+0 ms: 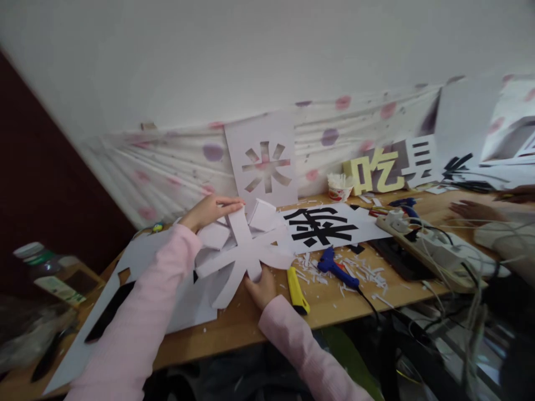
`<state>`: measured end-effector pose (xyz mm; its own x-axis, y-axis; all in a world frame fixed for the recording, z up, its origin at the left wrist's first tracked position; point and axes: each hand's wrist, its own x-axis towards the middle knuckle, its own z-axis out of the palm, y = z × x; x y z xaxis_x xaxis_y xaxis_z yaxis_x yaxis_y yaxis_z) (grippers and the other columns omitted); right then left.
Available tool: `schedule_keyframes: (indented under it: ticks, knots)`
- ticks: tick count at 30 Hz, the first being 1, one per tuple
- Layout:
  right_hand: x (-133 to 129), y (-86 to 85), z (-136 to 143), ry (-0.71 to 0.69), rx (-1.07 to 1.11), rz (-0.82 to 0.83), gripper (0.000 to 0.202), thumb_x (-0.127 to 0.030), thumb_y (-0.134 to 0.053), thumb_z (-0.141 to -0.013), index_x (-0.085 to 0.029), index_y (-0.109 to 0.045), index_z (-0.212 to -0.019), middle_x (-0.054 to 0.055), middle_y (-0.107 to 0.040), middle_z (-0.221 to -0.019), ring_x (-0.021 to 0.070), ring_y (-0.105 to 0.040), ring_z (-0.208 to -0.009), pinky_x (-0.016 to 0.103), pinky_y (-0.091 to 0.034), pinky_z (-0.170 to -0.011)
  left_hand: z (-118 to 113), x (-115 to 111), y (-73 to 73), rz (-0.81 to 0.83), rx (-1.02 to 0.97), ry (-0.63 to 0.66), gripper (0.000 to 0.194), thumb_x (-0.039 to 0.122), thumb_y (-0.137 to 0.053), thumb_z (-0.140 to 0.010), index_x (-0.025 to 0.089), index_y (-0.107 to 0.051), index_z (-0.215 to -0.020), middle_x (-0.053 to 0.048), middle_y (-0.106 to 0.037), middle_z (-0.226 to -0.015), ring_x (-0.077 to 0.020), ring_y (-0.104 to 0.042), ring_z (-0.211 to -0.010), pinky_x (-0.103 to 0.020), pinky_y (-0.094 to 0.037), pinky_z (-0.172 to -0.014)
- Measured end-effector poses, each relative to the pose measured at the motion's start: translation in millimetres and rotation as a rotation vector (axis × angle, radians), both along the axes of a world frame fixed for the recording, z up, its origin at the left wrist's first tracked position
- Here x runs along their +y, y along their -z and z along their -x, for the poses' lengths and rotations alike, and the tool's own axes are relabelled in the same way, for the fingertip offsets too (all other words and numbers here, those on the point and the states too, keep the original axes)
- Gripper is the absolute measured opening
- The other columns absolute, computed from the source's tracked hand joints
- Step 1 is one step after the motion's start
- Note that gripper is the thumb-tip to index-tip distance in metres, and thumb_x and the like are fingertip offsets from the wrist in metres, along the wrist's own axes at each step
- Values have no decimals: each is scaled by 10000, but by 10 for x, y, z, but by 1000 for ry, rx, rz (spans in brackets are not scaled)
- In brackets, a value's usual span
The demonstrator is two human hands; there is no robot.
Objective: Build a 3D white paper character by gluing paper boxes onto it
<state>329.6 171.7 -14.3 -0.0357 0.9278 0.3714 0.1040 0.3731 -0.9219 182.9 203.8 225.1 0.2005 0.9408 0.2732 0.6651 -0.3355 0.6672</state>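
A white three-dimensional paper character (pixel 246 250) is tilted up above the table between my two hands. My left hand (pixel 215 210) is at its top, with the fingers laid over the end of the upper stroke. My right hand (pixel 262 287) grips the lower end from below, its thumb near the stroke. To the right of my right hand lies a yellow utility knife (pixel 297 291). A blue hot glue gun (pixel 337 268) rests among white paper scraps (pixel 371 274). Behind the character, a white sheet with black strokes (pixel 321 224) lies flat.
Against the wall leans a cut-out stencil board (pixel 266 167). Yellow character pieces (pixel 376 171) and a paper cup of white sticks (pixel 339 188) stand at the back. Power strips with cables (pixel 430 253) and another person's hand (pixel 476 213) are at right. A bottle (pixel 54 267) stands left.
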Motion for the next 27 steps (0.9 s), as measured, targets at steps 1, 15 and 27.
schedule_keyframes:
  ticks: [1,15,27]
  knots:
    - [11,11,6,-6,0,11,452,-314,-658,-686,-162,-645,-1112,129,-738,-1084,316,-692,-1012,401,-557,-875,1,11,7,3,-9,-6,416,523,-687,-778,231,-748,-1068,-54,-694,-1244,-280,-562,-1258,-393,-363,-1101]
    - [-10,-55,-5,-10,22,31,405,-315,-647,-685,-165,-657,-1061,131,-742,-1068,324,-689,-1021,423,-544,-911,-57,10,6,-20,-12,9,537,652,-468,-879,221,-765,-1000,-47,-754,-1065,-265,-637,-1099,-387,-403,-1029]
    - [7,6,10,-10,49,52,496,-370,-664,-683,-154,-651,-1129,144,-729,-1117,327,-680,-1049,436,-543,-916,-137,-77,-34,-58,40,16,638,637,-300,-936,196,-755,-1012,-63,-727,-1159,-273,-602,-1162,-400,-367,-1066]
